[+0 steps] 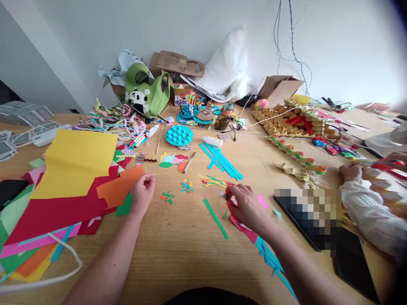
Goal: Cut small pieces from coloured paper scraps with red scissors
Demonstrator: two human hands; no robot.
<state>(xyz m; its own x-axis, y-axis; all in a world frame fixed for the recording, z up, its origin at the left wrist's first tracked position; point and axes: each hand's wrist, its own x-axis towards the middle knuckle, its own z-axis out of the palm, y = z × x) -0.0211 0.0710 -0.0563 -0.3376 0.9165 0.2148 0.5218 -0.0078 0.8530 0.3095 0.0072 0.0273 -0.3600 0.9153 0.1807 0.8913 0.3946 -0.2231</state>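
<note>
My left hand hovers at the edge of an orange paper sheet, its thumb and fingers pinched together; anything between them is too small to make out. My right hand grips red-handled scissors, whose short blades point left. Just past the blades lie thin yellow, red and green paper strips. A wider green strip rests on the table nearer me. Between my hands are two little heaps of paper bits, one mixed in colour, the other green and orange.
Coloured sheets, including a yellow one, spread at left. Blue strips, a pen, fish-shaped cutouts and a blue scalloped disc lie ahead. At right are a dark tablet-like slab and another person's sleeve.
</note>
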